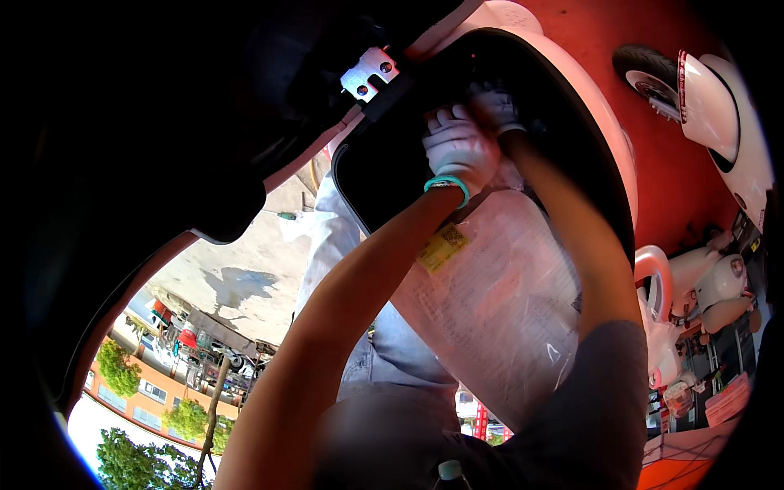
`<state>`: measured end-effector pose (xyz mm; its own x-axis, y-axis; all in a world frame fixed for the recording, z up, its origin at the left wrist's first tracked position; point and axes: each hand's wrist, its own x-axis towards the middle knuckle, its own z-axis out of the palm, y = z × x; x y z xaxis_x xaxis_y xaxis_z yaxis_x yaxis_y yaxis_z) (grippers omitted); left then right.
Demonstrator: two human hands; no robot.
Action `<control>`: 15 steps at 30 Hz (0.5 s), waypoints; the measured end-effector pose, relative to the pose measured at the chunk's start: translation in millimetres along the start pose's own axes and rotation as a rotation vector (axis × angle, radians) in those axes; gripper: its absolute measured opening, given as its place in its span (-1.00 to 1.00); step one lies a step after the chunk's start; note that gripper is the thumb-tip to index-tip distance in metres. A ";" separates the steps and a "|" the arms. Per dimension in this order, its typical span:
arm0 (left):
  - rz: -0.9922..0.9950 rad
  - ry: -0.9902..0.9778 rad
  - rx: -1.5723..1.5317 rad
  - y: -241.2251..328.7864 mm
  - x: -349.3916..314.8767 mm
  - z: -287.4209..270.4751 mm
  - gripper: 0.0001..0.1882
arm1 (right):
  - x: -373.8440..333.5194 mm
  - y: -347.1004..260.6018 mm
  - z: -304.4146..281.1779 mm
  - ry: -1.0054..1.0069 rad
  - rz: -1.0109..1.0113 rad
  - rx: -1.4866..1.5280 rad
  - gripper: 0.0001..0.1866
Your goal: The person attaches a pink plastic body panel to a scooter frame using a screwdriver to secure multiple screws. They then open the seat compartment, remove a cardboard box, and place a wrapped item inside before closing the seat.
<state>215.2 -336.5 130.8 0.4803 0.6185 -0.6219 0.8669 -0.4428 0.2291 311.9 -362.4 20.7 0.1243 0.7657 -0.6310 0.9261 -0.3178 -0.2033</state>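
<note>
My left hand, in a white glove with a teal cuff, reaches into the black storage bin of a light-coloured scooter. Its fingers are curled closed, and what they hold is hidden in the shadow. Beside it and slightly farther in, my right hand is gloved too, dim and blurred, so its fingers cannot be read. A clear plastic bag with printed sheets inside lies between my forearms, its upper end close under my hands. A yellow label shows on the bag.
A silver bracket with two bolts sits at the bin's upper left edge, next to a large dark raised part. Another white scooter stands on red floor at the far right. A green-handled tool lies on the pale ground to the left.
</note>
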 end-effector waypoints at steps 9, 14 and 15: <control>0.182 -0.509 -0.310 -37.1 30.5 13.7 -0.63 | -28.6 -19.7 -57.4 -0.318 0.139 -0.015 -0.70; 0.426 -0.600 -0.062 -49.3 41.9 34.9 -0.58 | -23.1 -8.2 -47.0 -0.153 0.316 0.291 -0.55; 0.462 -0.603 -0.032 -50.2 42.2 38.8 -0.57 | -23.7 -8.3 -48.6 -0.147 0.344 0.344 -0.53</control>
<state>186.8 -313.4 64.0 0.6469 -0.0911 -0.7571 0.6037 -0.5455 0.5814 318.6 -350.7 73.7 0.3272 0.5057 -0.7983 0.6666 -0.7223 -0.1843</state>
